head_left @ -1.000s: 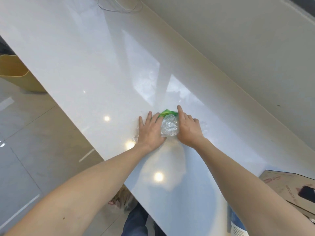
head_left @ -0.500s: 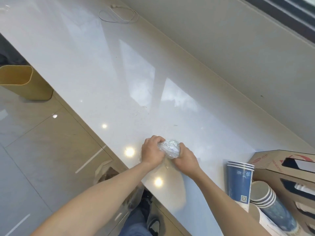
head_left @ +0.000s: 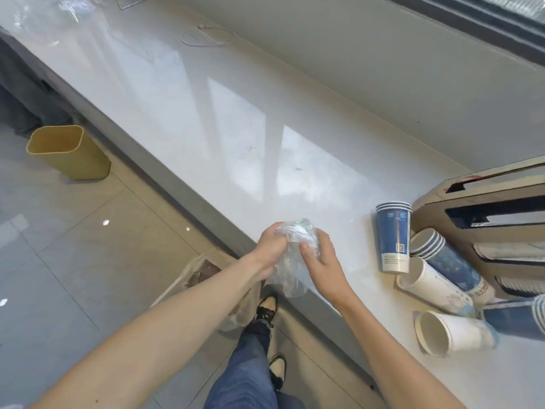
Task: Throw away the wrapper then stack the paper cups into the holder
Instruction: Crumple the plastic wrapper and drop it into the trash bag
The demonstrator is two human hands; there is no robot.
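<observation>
A crumpled clear plastic wrapper [head_left: 295, 246] with a trace of green is held over the front edge of the white counter [head_left: 236, 128]. My left hand [head_left: 269, 246] and my right hand [head_left: 320, 255] both grip it, and a loose tail of plastic hangs below them. To the right, a short stack of blue paper cups [head_left: 393, 237] stands upside down. Several more cups [head_left: 442, 270] lie on their sides beside it. The brown cardboard cup holder [head_left: 483, 214] sits at the right edge, with dark slots in its side.
A yellow waste bin [head_left: 69, 152] stands on the tiled floor to the left. A plastic bag [head_left: 200, 270] lies on the floor under the counter edge by my feet. A white cable [head_left: 209, 36] coils on the far counter. The wall runs behind.
Both hands have squeezed the wrapper into a ball and lifted it off the counter toward its front edge. The view has swung right, showing the cups and holder.
</observation>
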